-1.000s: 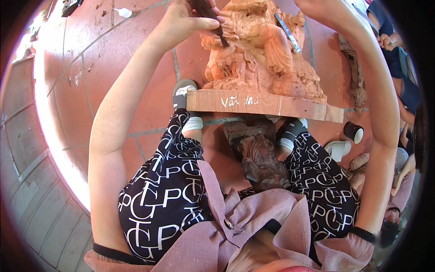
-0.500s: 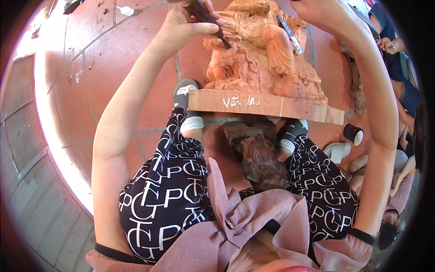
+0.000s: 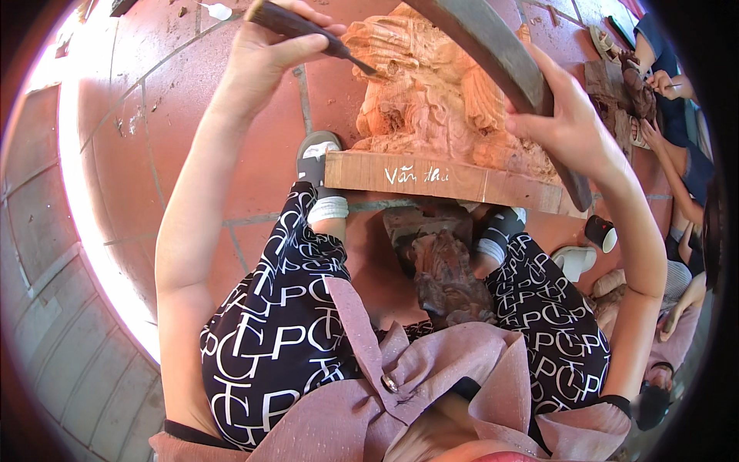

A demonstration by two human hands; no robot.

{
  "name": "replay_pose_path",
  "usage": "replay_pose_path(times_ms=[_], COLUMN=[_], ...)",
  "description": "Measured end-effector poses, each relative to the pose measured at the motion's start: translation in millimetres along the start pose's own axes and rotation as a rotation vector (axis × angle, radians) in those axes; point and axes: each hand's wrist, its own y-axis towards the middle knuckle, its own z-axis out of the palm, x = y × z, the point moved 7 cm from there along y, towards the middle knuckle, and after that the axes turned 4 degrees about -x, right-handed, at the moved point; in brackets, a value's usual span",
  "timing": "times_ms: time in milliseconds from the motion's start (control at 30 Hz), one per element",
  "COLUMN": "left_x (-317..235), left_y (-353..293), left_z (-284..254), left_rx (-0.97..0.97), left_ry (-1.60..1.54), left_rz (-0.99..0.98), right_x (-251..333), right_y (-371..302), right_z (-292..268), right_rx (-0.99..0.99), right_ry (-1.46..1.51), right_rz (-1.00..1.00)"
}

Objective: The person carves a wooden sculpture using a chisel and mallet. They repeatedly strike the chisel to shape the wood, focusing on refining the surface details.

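My left hand (image 3: 271,55) is closed around the dark wooden handle of a chisel (image 3: 296,29). The chisel's narrow blade slants down to the right, its tip at the surface of an orange-brown wood carving (image 3: 419,108). Folds and rounded relief cover the carving, which stands on a flat block base (image 3: 454,179) with white handwriting on its front. In my right hand (image 3: 568,115) is a long, curved, dark wooden mallet (image 3: 493,50). It crosses in front of the carving's right side and hides part of it; its upper end leaves the picture.
A dark carved wood piece (image 3: 446,273) lies between my feet. Beside my right foot are a black cup (image 3: 600,232) and a pale slipper (image 3: 573,262). Other people sit along the right edge, one person's hand (image 3: 668,85) at a dark carving (image 3: 635,88). Wood bits dot the tiled floor.
My right hand has come down, bringing the curved mallet into view over the carving. My left hand and the chisel have shifted left, with the chisel leaning flatter. The blue strip on the carving no longer shows.
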Motion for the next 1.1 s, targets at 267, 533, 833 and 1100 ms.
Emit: replay_pose_path(times_ms=[267,533,833,1100], left_x=[21,50,87,82], left_y=[3,-6,-15,-13], left_z=[37,-3,-7,-29], left_rx=[0.051,0.003,-0.046,-0.037], left_ry=[-0.303,-0.347,-0.613,-0.558], left_rz=[0.037,-0.145,-0.174,-0.302], right_x=[9,-4,-6,-5], right_y=[-31,-45,-45,-47], right_z=[1,-6,-3,0], right_rx=[0.037,0.032,0.038,0.077], right_ry=[0.061,0.029,0.070,0.081], right_rz=[0.004,0.078,0.104,0.144])
